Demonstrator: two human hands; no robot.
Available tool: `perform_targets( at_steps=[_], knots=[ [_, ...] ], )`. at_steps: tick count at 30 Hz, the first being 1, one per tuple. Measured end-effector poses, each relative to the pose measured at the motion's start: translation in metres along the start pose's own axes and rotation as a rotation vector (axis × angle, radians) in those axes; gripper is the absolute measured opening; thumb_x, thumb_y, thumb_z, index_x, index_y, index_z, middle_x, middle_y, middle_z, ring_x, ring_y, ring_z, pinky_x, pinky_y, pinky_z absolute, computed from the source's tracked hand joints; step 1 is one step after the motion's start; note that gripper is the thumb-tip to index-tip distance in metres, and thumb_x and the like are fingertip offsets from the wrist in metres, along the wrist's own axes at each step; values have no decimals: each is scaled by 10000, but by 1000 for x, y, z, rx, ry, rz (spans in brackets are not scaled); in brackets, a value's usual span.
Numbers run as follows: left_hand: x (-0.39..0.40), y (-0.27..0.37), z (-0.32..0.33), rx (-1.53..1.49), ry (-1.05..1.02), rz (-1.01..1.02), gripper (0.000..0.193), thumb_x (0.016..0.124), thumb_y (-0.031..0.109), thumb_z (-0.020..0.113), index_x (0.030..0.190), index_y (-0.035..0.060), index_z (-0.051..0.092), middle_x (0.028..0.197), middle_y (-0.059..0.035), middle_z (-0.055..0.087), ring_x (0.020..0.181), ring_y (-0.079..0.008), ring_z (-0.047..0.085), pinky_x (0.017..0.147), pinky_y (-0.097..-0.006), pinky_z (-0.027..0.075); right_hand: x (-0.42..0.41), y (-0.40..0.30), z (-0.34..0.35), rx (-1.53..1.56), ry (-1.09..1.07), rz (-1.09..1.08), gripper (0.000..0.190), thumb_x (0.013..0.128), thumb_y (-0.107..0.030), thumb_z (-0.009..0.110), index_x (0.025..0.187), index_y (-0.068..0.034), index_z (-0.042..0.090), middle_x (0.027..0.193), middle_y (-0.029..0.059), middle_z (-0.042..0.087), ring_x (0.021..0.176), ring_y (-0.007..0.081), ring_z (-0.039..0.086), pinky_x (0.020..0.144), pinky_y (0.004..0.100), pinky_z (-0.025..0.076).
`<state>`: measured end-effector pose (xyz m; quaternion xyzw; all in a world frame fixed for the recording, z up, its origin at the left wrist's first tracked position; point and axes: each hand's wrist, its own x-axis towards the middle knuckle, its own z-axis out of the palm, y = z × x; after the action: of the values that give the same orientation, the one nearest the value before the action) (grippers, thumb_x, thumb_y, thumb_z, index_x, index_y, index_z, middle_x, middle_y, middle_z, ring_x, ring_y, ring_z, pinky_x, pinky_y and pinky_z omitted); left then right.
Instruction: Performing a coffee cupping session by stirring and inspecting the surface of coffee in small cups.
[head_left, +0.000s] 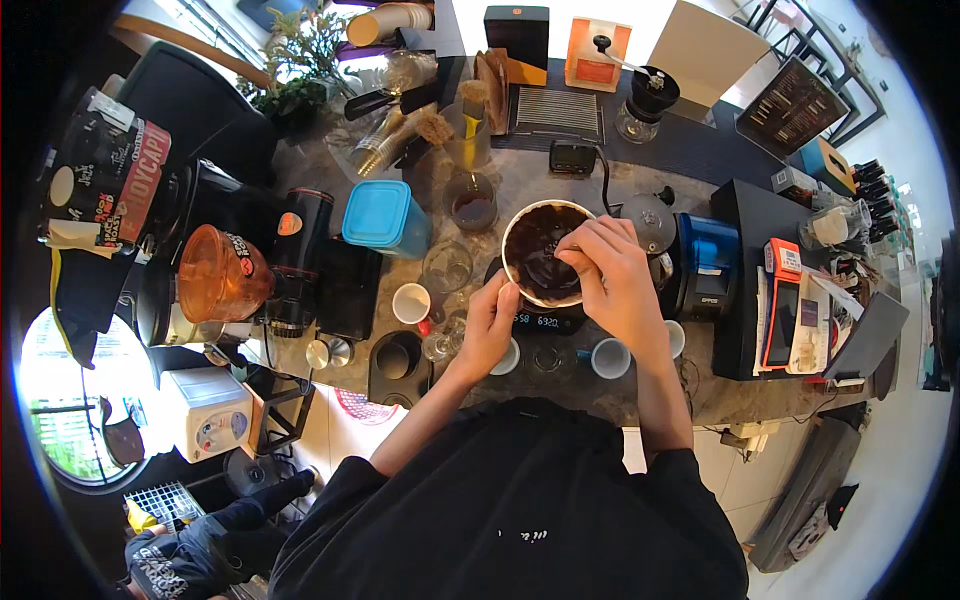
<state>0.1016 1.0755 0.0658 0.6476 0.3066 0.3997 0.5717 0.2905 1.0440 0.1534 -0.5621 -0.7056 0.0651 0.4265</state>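
Note:
A round white-rimmed vessel (550, 251) with wet, dark coffee grounds inside stands before me, above a black digital scale (546, 322) with a lit display. My left hand (491, 322) has its fingers and thumb against the vessel's lower left rim. My right hand (611, 277) reaches over the right rim, its thumb and fingertips pinched together above the grounds; whether a thin tool is between them cannot be told. Left of the vessel is a glass with dark liquid (470, 202). White cups stand near my wrists, one of them a cup with a blue handle (610, 358).
Leftward are a blue-lidded container (379, 214), a red-handled cup (412, 304) and a coffee grinder with an orange hopper (225, 274). A kettle (649, 221) and a blue-and-black printer (703, 262) stand close on the right. Another person (202, 551) is at lower left.

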Motion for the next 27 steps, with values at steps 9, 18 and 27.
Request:
perform_targets(
  at_steps=[9, 18, 27],
  knots=[
    [1, -1, 0, -4, 4, 0, 268, 1084, 229, 438, 1017, -2, 557, 740, 7, 438, 699, -80, 382, 618, -268, 348, 0, 0, 1, -29, -18, -8, 49, 859, -28, 643, 863, -13, 596, 845, 77, 643, 849, 293, 597, 849, 368, 419],
    [2, 2, -1, 21, 3, 3, 269, 1083, 221, 434, 978, 2, 548, 728, 10, 437, 685, -78, 387, 612, -263, 348, 1, 0, 2, -86, 39, -13, 51, 847, -22, 643, 860, -17, 594, 845, 82, 635, 860, 291, 592, 840, 373, 415],
    [1, -1, 0, -33, -3, -47, 274, 1084, 227, 437, 970, 2, 545, 736, 2, 441, 695, -80, 391, 618, -265, 351, 1, -1, 1, -36, 47, -21, 52, 849, -24, 638, 856, -16, 586, 840, 82, 630, 860, 297, 585, 846, 375, 412]
  ],
)
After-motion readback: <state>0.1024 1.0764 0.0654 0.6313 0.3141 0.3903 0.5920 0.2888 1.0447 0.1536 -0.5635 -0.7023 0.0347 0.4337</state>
